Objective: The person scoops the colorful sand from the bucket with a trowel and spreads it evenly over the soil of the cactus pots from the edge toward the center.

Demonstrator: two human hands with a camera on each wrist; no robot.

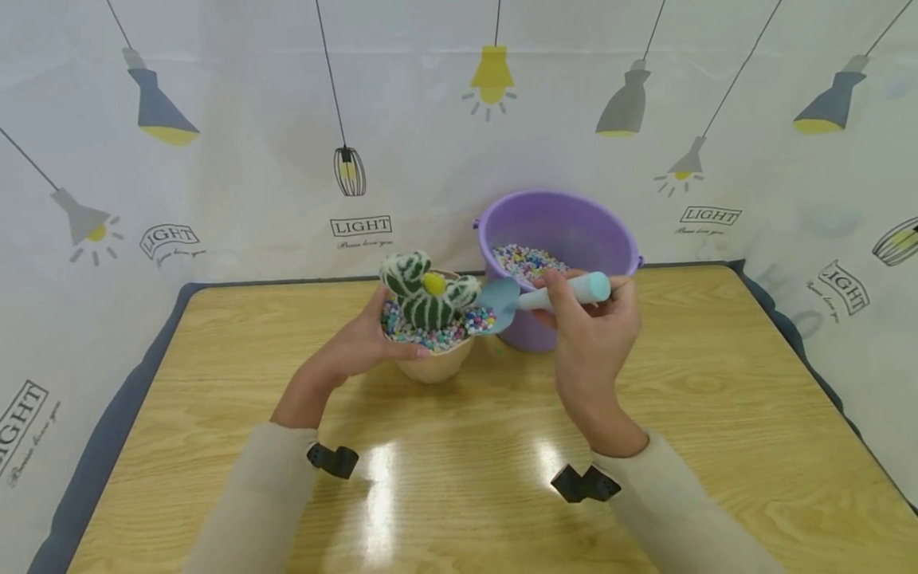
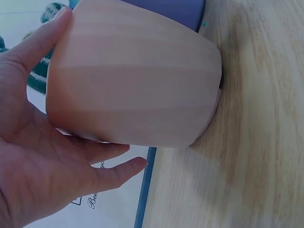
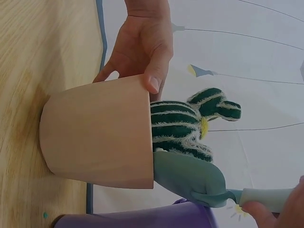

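The left hand point(image 1: 358, 343) holds the beige pot point(image 1: 433, 363) from its left side: the palm lies against the wall and the thumb rests on the rim, with the fingers point(image 2: 114, 173) curved loosely around the back. The pot stands on the wooden tabletop point(image 1: 466, 478), near its far middle part, and it touches the purple bucket point(image 1: 566, 231) or stands just beside it (the left wrist view does not make this clear). Inside the pot there is a green and white plush cactus point(image 1: 426, 291) with a small yellow ball on it, and coloured beads point(image 1: 423, 335) fill the space around it.

The right hand point(image 1: 595, 335) grips the pale handle of a small blue shovel point(image 1: 502, 303), the fingers closed around it. The blade of the shovel lies on the right rim of the pot, touching the cactus side. The bucket behind holds more beads.
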